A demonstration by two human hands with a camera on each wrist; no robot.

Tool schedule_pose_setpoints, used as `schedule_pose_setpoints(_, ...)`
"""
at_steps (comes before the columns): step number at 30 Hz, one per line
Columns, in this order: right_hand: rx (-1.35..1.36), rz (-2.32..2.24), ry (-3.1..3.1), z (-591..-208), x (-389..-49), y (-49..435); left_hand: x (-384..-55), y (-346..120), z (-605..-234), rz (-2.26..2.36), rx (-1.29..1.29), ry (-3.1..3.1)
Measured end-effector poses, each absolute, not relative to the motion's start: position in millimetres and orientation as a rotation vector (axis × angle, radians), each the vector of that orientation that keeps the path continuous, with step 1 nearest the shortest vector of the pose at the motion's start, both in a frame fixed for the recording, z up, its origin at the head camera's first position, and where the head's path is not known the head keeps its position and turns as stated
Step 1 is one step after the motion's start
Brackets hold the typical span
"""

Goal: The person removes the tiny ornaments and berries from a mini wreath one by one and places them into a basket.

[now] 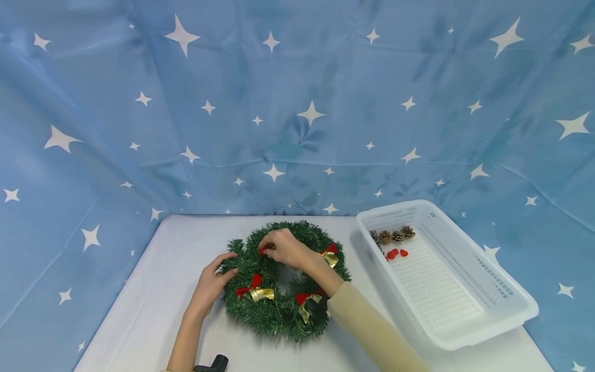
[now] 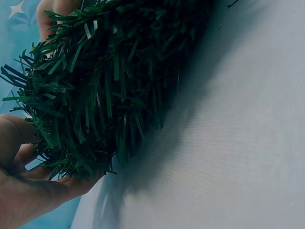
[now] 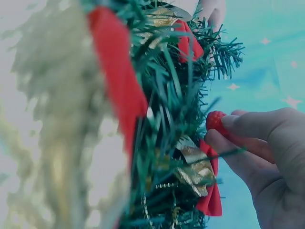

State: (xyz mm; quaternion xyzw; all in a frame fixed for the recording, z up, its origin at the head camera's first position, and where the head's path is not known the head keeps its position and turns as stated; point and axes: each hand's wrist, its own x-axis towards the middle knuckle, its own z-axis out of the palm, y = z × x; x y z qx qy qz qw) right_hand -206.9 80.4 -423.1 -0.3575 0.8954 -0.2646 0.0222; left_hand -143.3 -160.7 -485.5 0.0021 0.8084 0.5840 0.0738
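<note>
A green artificial wreath (image 1: 255,318) lies on the white table, with red bows and gold ribbon, such as the bow (image 1: 260,294) on its near left. My left hand (image 1: 211,284) holds the wreath's left side, thumb and fingers about the greenery in the left wrist view. Over the wreath's far left part, my right hand (image 1: 285,248) pinches a small red berry ornament (image 3: 217,122) between thumb and fingertips. The berry has a bumpy surface and is close to the greenery, near a red and gold bow (image 3: 212,179) in the right wrist view.
A white plastic basket (image 1: 483,258) stands on the right of the table (image 1: 176,248). Inside it are several pinecones (image 1: 397,236) and several small red pieces (image 1: 393,253) at the left end. A blue curtain (image 1: 353,77) with white stars hangs behind.
</note>
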Motion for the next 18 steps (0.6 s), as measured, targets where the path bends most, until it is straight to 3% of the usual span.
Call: schedule_pose_setpoints(18,-1.211,-0.864,2.792,-414,-203,108,-145,-162,-488,1.773,0.016,2.411)
